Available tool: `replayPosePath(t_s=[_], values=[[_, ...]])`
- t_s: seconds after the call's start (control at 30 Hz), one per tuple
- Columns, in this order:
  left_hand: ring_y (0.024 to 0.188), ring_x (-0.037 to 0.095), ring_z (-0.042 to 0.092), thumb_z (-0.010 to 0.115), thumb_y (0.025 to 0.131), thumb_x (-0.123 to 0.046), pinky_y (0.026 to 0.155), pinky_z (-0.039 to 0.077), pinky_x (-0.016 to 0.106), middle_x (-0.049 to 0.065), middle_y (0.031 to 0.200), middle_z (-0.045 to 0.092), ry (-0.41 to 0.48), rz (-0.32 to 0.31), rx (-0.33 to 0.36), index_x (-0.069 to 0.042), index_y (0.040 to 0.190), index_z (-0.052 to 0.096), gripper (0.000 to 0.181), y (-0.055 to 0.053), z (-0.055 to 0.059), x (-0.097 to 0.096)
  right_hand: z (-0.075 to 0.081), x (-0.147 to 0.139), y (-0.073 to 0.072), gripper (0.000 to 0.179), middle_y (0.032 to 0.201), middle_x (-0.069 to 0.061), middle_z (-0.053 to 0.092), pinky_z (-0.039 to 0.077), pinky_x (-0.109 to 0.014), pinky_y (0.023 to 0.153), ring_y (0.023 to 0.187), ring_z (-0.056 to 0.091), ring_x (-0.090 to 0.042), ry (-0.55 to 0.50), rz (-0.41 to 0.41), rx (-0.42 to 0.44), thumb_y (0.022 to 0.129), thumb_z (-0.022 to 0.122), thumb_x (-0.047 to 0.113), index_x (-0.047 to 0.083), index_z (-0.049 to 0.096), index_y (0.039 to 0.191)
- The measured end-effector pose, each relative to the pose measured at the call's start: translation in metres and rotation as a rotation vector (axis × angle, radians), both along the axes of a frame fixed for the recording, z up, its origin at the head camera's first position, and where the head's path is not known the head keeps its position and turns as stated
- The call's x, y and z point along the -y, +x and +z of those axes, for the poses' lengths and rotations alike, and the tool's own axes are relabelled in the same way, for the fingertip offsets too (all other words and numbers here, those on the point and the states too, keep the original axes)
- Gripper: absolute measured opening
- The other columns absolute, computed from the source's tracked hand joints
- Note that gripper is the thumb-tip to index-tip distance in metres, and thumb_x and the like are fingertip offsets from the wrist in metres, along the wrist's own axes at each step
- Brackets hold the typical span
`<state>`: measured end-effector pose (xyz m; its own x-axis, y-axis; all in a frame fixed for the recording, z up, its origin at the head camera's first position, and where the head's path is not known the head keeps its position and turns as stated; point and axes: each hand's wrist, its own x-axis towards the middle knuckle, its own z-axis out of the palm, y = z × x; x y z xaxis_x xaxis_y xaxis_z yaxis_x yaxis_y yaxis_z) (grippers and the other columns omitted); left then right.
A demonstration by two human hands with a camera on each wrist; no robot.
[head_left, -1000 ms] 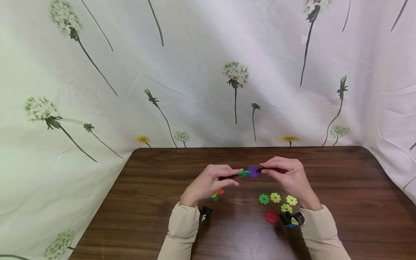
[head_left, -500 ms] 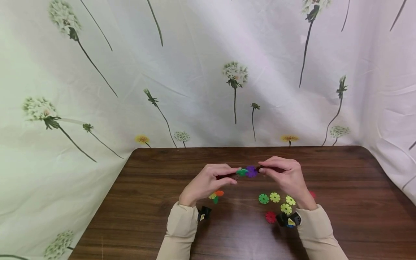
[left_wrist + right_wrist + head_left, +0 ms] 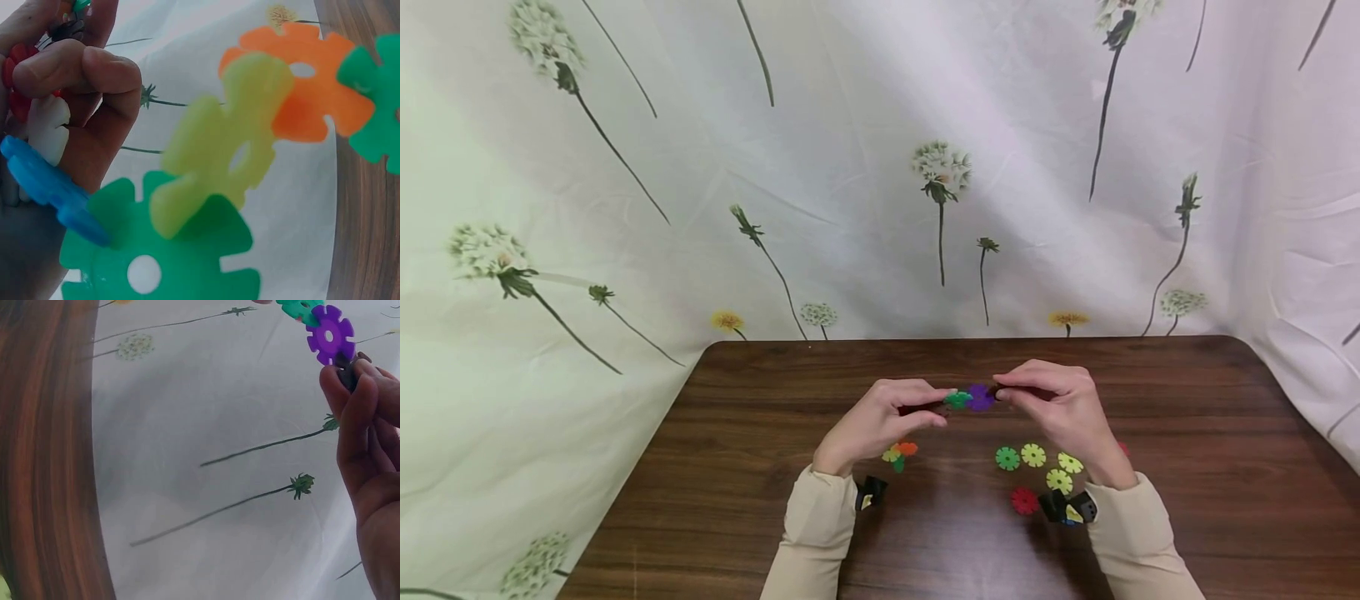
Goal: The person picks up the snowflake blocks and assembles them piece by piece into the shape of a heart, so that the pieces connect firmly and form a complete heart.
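Note:
In the head view my left hand (image 3: 880, 422) and right hand (image 3: 1066, 408) hold a linked run of notched plastic discs above the table. Between them show a green disc (image 3: 958, 400) and a purple disc (image 3: 981, 397). My right fingers pinch a dark disc (image 3: 347, 376) joined to the purple one. My left fingers are curled round the chain's other part, with a red disc (image 3: 22, 103) and a white disc (image 3: 47, 128) at the palm. From there hang a blue disc (image 3: 47, 181), a large green disc (image 3: 187, 259), a yellow disc (image 3: 197, 150) and an orange disc (image 3: 312, 112).
Loose discs lie on the brown wooden table (image 3: 760, 417) below my right hand: a green disc (image 3: 1007, 458), several yellow discs (image 3: 1033, 455) and a red disc (image 3: 1024, 501). A white flowered cloth (image 3: 850, 208) hangs behind the table's far edge.
Both hands have shifted slightly left with the chain, mostly in the first half second. The hanging orange, yellow and green discs show more from under the left hand.

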<state>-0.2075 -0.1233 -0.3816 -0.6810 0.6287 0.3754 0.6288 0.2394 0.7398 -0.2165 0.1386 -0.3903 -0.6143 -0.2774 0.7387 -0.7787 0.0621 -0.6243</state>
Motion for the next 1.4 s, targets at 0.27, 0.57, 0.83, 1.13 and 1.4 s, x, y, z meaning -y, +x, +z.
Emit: replayPosePath(t_s=[0.27, 0.57, 0.83, 1.13, 1.4], values=[[0.073, 0.005, 0.055, 0.067, 0.089, -0.017, 0.062, 0.046, 0.022, 0.002, 0.099, 0.070, 0.035, 0.020, 0.029, -0.009, 0.121, 0.068, 0.032, 0.001, 0.000, 0.002, -0.004, 0.005, 0.003, 0.034, 0.079, -0.013, 0.069, 0.051, -0.021, 0.053, 0.060, 0.062, -0.012, -0.070, 0.025, 0.060, 0.069, 0.069, -0.026, -0.002, 0.075, 0.093], [0.075, 0.004, 0.057, 0.067, 0.090, -0.018, 0.064, 0.049, 0.026, 0.003, 0.101, 0.071, 0.030, 0.024, 0.040, -0.009, 0.121, 0.068, 0.032, 0.001, -0.001, 0.004, -0.010, 0.010, 0.004, 0.029, 0.082, -0.012, 0.070, 0.052, -0.021, 0.054, 0.061, 0.062, -0.016, -0.142, 0.029, 0.118, 0.073, 0.068, -0.022, -0.003, 0.074, 0.095], [0.071, 0.008, 0.055, 0.067, 0.090, -0.018, 0.061, 0.045, 0.021, 0.003, 0.100, 0.071, 0.020, 0.037, 0.061, -0.008, 0.121, 0.068, 0.033, 0.000, -0.003, 0.002, -0.013, 0.009, 0.003, 0.025, 0.088, 0.000, 0.071, 0.053, -0.021, 0.055, 0.062, 0.062, -0.015, -0.179, 0.040, 0.146, 0.077, 0.067, -0.019, -0.008, 0.072, 0.099], [0.100, 0.012, 0.065, 0.067, 0.091, -0.019, 0.076, 0.052, 0.021, 0.005, 0.115, 0.071, 0.007, 0.091, 0.117, -0.009, 0.124, 0.066, 0.034, -0.001, -0.001, 0.001, -0.006, 0.005, 0.006, 0.024, 0.097, 0.007, 0.071, 0.057, -0.023, 0.064, 0.074, 0.069, -0.010, -0.120, -0.011, 0.237, 0.081, 0.068, -0.011, -0.010, 0.070, 0.106], [0.078, 0.021, 0.061, 0.065, 0.092, -0.018, 0.068, 0.047, 0.020, 0.006, 0.105, 0.071, 0.016, 0.061, 0.080, -0.007, 0.124, 0.065, 0.034, -0.001, 0.000, 0.002, -0.007, 0.012, 0.004, 0.023, 0.091, -0.001, 0.072, 0.057, -0.023, 0.064, 0.069, 0.069, -0.017, -0.247, 0.077, 0.201, 0.080, 0.065, -0.018, -0.015, 0.068, 0.103]])
